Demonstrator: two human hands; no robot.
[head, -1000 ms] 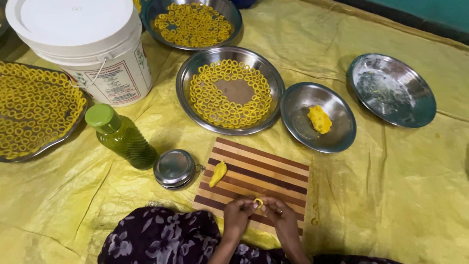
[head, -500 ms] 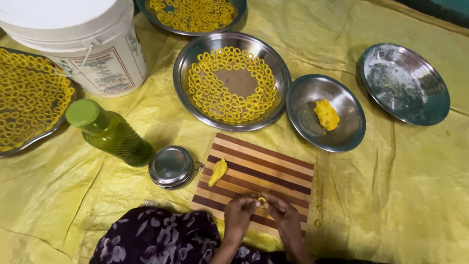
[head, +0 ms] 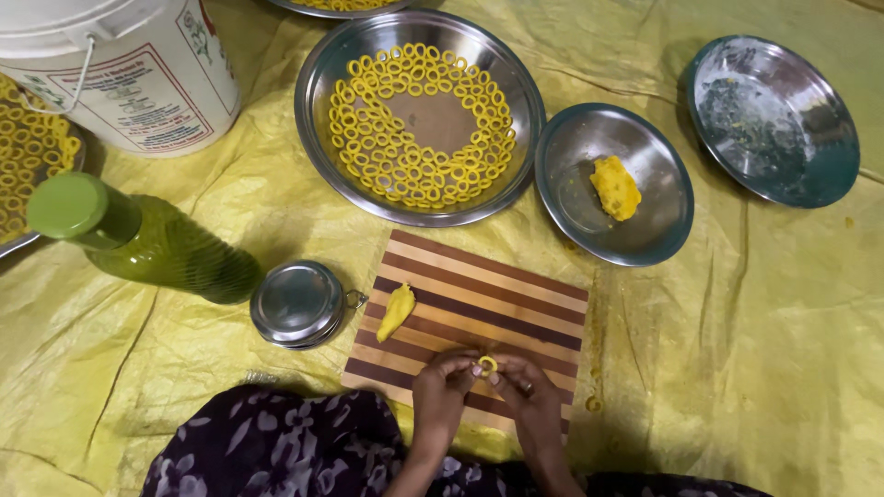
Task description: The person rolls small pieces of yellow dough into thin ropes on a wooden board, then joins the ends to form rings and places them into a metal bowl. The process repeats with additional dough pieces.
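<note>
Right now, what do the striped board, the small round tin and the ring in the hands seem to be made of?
The striped board looks like wood, matte, in glued light and dark strips. The small round tin seems to be polished steel: it mirrors light. The ring, pinched by the left hand and the right hand, looks like soft yellow dough, dull.

Your fingertips (head: pixel 474 366) are covering most of the dough ring (head: pixel 487 364) you are pinching. Up and left of it, the bucket (head: pixel 138 83) and the tray (head: pixel 32 156) are running off the frame's edge.
</note>
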